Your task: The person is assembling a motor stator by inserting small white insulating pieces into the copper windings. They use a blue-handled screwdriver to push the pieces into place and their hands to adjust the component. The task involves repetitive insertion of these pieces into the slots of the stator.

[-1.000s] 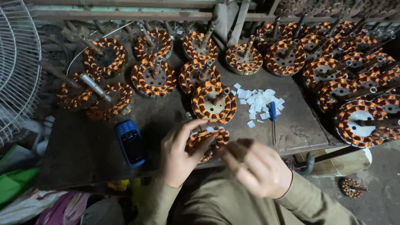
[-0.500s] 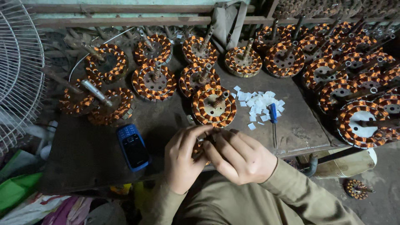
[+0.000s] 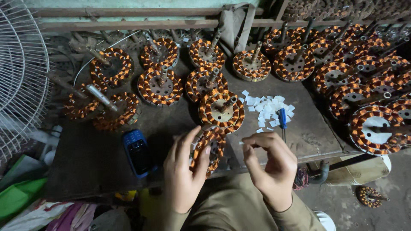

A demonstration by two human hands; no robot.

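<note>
Head view. Your left hand (image 3: 182, 171) is clamped on a stator (image 3: 208, 149), a round core wound with glossy orange and brown wire coils; fingers and thumb wrap its left rim, and it is tilted on edge at the near edge of the worktop (image 3: 85, 162). Your right hand (image 3: 272, 164) is just beside it, not touching, fingertips pinched together; whether anything sits between them cannot be told.

The worktop is a dark, worn, dull board. Directly behind the held stator lies another stator (image 3: 221, 110) flat, its metal shaft sticking up. To its right is a loose pile of small white paper slips (image 3: 267, 107), too many and too overlapped to count. One blue-handled tool (image 3: 282, 119) lies at the pile's right edge. One blue phone (image 3: 137, 152) lies left of your left hand, dark screen up.

More wound stators stand across the back: about eight at left and centre, and a dense overlapping heap at right (image 3: 364, 85) that cannot be counted. One small one lies on the floor (image 3: 369, 196) at lower right. A white wire fan guard (image 3: 19, 81) fills the left edge.
</note>
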